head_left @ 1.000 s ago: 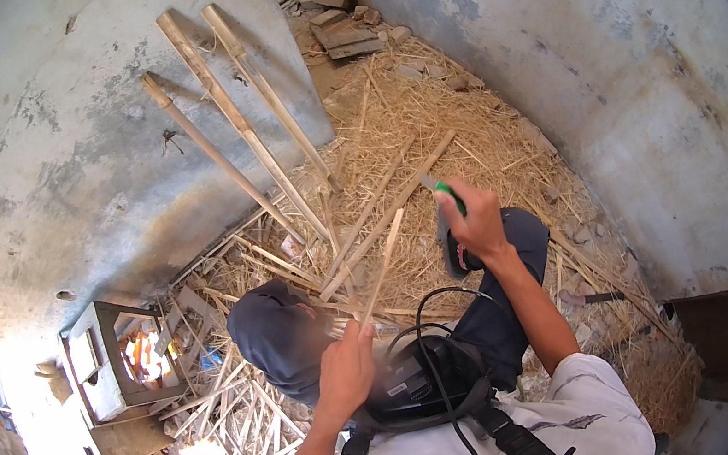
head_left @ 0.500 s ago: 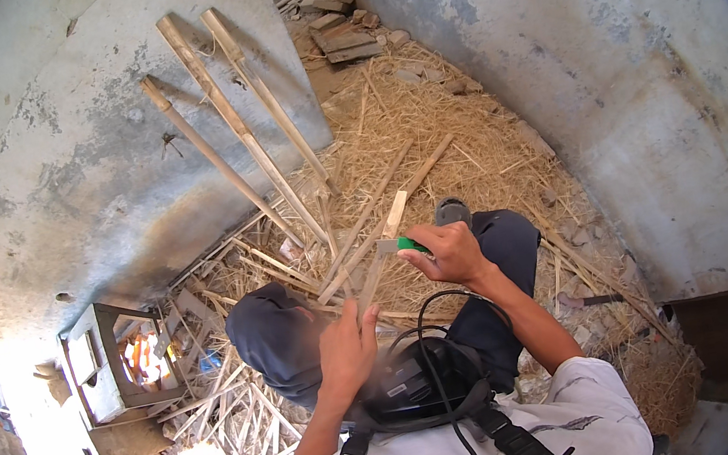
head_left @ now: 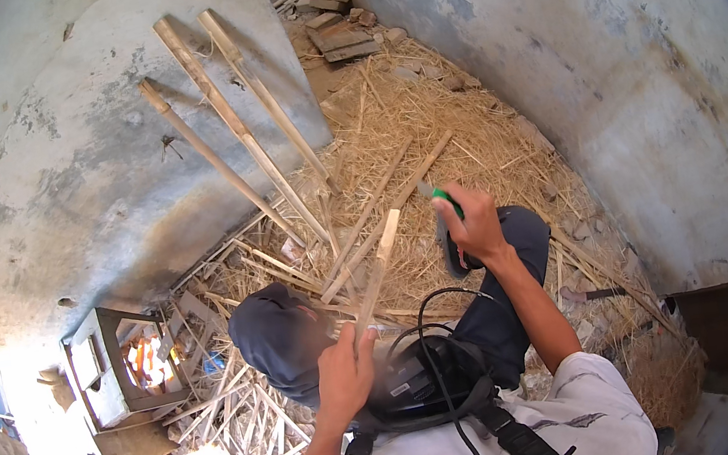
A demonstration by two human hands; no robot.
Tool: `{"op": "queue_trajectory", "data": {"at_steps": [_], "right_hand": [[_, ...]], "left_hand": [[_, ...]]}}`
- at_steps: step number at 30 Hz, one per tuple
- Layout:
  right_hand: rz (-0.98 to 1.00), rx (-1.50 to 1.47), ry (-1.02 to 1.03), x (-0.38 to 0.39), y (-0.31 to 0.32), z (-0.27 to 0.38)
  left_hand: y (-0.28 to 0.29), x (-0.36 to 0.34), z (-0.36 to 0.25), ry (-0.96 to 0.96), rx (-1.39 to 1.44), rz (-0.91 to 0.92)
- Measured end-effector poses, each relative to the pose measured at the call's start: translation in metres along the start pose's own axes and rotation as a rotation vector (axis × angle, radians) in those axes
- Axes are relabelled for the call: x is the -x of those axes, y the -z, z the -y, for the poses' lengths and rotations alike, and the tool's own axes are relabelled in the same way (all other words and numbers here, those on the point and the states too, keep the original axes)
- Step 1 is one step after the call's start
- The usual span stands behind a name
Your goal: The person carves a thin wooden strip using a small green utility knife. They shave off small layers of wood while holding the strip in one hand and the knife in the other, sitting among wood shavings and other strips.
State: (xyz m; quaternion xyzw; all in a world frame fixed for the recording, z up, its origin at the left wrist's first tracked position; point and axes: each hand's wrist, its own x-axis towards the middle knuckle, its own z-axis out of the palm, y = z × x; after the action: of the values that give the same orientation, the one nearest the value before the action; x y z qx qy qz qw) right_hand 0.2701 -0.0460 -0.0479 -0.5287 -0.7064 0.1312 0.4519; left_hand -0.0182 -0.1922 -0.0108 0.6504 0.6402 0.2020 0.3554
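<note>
My left hand (head_left: 344, 377) is closed round the lower end of a flat bamboo strip (head_left: 377, 274), which slants up and away to the right between my knees. To the right of the strip's far end, my right hand (head_left: 475, 221) grips a green-handled knife (head_left: 448, 202). Its short grey blade points up and to the left, apart from the strip. Beyond the strip, two longer bamboo pieces (head_left: 417, 173) lie over the straw on the floor.
Three bamboo poles (head_left: 222, 108) lean on the left wall. Split sticks (head_left: 270, 418) lie scattered at lower left, beside a metal box (head_left: 110, 375) with something bright orange in it. Bricks (head_left: 342, 35) are heaped in the far corner. A dark-handled tool (head_left: 592, 294) lies at right.
My right hand with the knife has moved right and up, off the strip. My left hand has drawn the strip slightly down towards me.
</note>
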Motion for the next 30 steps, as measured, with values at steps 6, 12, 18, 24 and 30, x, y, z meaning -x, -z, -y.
{"op": "queue_trajectory", "data": {"at_steps": [6,12,18,24,30], "right_hand": [[0.177,-0.1,0.168,0.025,-0.005,0.002],[0.271,-0.079,0.225,0.024,-0.014,0.007],[0.242,-0.032,0.193,0.023,-0.015,0.008],[0.092,-0.062,-0.058,0.004,0.002,-0.004],[0.161,-0.37,-0.205,0.016,0.009,0.002]], "left_hand": [[-0.008,-0.015,0.003,-0.02,0.099,0.031],[-0.015,-0.016,-0.001,-0.011,-0.032,0.068],[-0.02,-0.011,0.0,-0.005,-0.149,0.024],[-0.014,0.012,-0.007,-0.006,-0.113,0.049],[0.0,-0.009,0.006,-0.046,-0.204,-0.057]]}}
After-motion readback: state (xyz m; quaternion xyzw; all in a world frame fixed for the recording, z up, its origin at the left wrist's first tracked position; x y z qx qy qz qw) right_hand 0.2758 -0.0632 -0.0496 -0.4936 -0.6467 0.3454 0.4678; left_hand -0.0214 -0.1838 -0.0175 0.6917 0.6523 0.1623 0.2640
